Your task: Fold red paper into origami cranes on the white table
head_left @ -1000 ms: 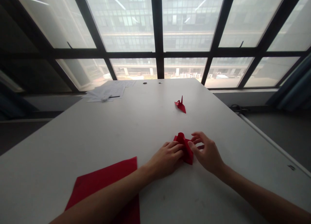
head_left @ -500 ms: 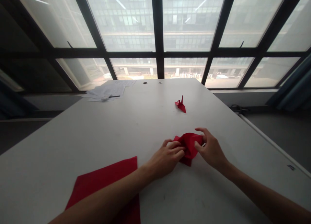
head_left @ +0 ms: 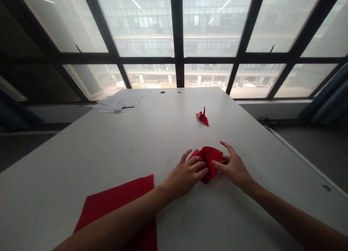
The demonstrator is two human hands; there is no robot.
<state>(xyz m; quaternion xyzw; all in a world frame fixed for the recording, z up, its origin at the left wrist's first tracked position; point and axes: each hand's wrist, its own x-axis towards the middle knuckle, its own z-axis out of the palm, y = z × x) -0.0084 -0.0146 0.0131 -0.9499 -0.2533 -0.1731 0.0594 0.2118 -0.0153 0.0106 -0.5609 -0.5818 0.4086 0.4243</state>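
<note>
A partly folded piece of red paper point(head_left: 210, 156) is between my hands on the white table, one layer lifted into an open pocket. My left hand point(head_left: 189, 172) grips its left side, fingers bent over the paper and index finger raised. With thumb in front and other fingers behind, my right hand point(head_left: 233, 168) pinches the right side of the lifted layer; its index finger points up, away from the paper. Parts of the lower folds are hidden under the left fingers. Beyond them stands a folded red paper crane point(head_left: 202, 118).
A larger red sheet point(head_left: 119, 196) lies at the front left, partly under my left forearm. White papers point(head_left: 116, 101) with a dark pen point(head_left: 128, 107) are spread at the far left of the table point(head_left: 114, 145). Windows rise behind the far edge.
The right-hand layer of the red paper has been pulled up and spread into a wide pocket. My right hand has closed on its edge, and my left index finger has lifted.
</note>
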